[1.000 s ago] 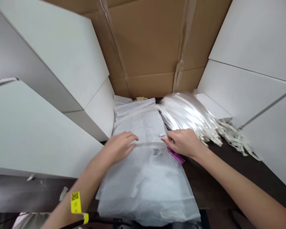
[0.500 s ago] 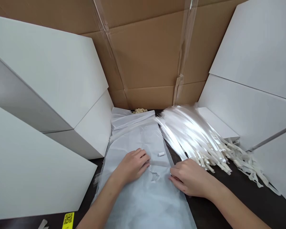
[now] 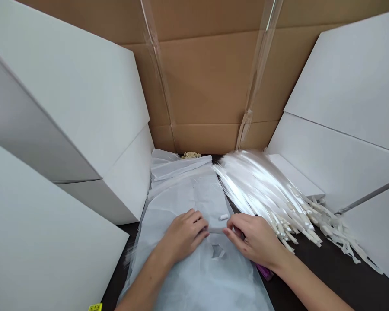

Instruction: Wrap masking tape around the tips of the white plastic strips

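Plastic sheeting (image 3: 188, 276) lay spread on the dark tabletop (image 3: 327, 276), one piece, with both hands right on top of it! The left hand (image 3: 184, 236) was curled down on the sheeting, fingers bunched towards the middle. The right hand (image 3: 253, 242) came in from the other side, fingers drawn close together, and a pale strip of film (image 3: 216, 230) ran between the two. Was either hand truly pinching it? From this view I couldn't tell. Just beneath lay a ragged hole (image 3: 218, 252) in the sheeting.

Good handling here looked like light fingertip work, with the film kept flat so the thin stuff wouldn't tear further.

Counting up: two hands, one small white plug (image 3: 224, 217) lying on the sheeting, and one magenta object (image 3: 264, 272) poking out below the right hand. To the right sat one fanned bundle of glossy white strips (image 3: 259, 190), far too many to count, with cream ends. Behind stood a cardboard wall (image 3: 207, 86) with two runs of clear tape (image 3: 258, 73), and one small heap of tan shreds (image 3: 190, 155) at the sheeting's far edge.
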Action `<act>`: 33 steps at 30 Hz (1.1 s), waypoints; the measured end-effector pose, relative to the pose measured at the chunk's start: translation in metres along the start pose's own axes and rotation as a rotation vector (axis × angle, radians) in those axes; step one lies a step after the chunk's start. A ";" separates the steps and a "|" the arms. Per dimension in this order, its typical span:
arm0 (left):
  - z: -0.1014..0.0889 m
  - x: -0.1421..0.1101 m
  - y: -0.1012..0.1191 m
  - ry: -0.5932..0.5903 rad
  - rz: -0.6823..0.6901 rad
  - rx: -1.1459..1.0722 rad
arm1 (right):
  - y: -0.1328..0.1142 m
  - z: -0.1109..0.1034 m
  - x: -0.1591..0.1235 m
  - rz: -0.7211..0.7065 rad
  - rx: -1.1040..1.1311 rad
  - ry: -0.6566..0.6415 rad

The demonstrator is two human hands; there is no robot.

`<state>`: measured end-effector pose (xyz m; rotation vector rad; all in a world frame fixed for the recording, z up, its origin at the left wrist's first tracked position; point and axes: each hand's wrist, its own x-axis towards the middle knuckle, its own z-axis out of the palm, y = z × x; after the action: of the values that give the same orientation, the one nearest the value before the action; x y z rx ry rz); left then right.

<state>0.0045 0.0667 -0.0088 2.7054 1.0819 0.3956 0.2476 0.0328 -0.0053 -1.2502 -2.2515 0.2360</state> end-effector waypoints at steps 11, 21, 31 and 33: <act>0.000 0.000 0.007 0.009 -0.063 0.023 | -0.020 0.034 0.018 -0.175 -0.161 0.077; 0.004 -0.005 0.009 0.061 -0.049 0.034 | -0.008 0.029 0.012 -0.137 -0.182 -0.043; 0.005 -0.005 0.011 0.042 -0.080 0.054 | -0.002 0.033 0.013 -0.141 -0.143 -0.067; 0.005 -0.005 0.012 0.036 -0.085 0.065 | -0.002 0.032 0.012 -0.143 -0.138 -0.076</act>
<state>0.0104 0.0541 -0.0106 2.7068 1.2350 0.4032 0.2238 0.0455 -0.0267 -1.1594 -2.4454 0.0770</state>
